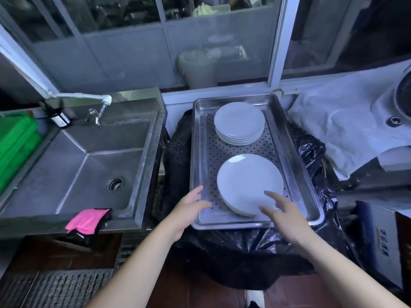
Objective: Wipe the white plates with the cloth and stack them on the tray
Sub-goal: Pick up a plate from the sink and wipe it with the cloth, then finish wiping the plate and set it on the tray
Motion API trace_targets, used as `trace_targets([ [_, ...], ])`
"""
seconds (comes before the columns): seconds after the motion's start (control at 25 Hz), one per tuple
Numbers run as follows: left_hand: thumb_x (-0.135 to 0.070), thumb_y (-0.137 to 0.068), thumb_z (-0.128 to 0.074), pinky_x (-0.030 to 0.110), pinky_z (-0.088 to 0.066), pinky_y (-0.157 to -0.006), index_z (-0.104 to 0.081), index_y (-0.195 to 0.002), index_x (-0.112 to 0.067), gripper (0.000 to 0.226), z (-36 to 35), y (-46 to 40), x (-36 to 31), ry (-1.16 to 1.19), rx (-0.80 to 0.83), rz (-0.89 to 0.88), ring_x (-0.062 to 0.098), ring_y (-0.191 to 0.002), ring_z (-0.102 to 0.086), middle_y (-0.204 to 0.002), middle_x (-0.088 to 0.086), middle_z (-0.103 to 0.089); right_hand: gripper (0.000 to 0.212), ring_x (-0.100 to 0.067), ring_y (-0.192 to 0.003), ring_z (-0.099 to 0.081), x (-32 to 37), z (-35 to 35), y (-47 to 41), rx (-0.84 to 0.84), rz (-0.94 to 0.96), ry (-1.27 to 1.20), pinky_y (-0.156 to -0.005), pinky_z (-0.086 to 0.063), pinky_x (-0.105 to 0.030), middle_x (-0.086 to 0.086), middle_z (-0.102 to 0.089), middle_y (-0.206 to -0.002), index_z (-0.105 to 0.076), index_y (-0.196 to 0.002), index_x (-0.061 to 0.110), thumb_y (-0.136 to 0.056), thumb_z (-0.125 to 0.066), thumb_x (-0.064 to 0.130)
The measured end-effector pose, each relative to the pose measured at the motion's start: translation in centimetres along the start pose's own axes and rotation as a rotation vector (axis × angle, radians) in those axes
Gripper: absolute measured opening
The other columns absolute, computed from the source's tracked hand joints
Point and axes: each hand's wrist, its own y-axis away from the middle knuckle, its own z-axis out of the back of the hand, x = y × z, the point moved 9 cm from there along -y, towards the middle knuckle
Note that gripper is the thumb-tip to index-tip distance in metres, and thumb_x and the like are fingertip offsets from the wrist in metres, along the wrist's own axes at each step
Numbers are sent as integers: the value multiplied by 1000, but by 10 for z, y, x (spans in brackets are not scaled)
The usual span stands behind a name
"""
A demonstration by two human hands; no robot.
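Observation:
A perforated steel tray holds two stacks of white plates: a far stack and a near stack. My left hand hovers over the tray's near left rim, fingers straight and empty. Just over the near stack's front edge, my right hand reaches with fingers spread, holding nothing. A pink cloth hangs over the sink's front edge, away from both hands.
A steel sink with a tap lies to the left, green crates beyond it. The tray rests on a bin lined with a black bag. White sheeting covers the right counter.

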Motion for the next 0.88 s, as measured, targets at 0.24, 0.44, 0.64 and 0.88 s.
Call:
trace_targets([
  [0.24, -27, -93, -69, 40, -31, -121, -39, -154, -35, 68, 48, 68, 58, -16, 32, -67, 18, -140, -42, -159, 3, -38, 49, -12, -102, -63, -1, -54, 74, -63, 6, 53, -84, -48, -30, 1, -65, -121, -57, -137, 29, -90, -70, 29],
  [0.44, -26, -93, -69, 44, -35, -119, -43, -152, -28, 64, 54, 88, 59, 5, 46, -110, 21, -134, -47, -157, 7, -42, 51, -16, -102, -58, 5, -38, 88, -170, 1, 29, -80, -44, -29, -7, -58, -138, -57, -139, 15, -91, -70, 25],
  [0.64, -30, -94, -70, 44, -40, -115, -42, -153, -18, 66, 26, 47, 19, 92, 31, -84, 26, -136, -46, -153, 7, -47, 50, -32, -115, -58, 0, 14, 37, -263, -95, -61, -89, -50, -38, -19, -56, -140, -56, -134, 5, -92, -70, 29],
  [0.88, -38, -89, -76, 51, -37, -116, -35, -154, -12, 81, -37, -29, 7, 335, 86, 189, 32, -145, -37, -160, 15, -33, 56, -32, -118, -52, -36, 41, -66, -109, -376, -242, -93, -47, -48, -6, -51, -127, -52, -134, 12, -90, -66, 44],
])
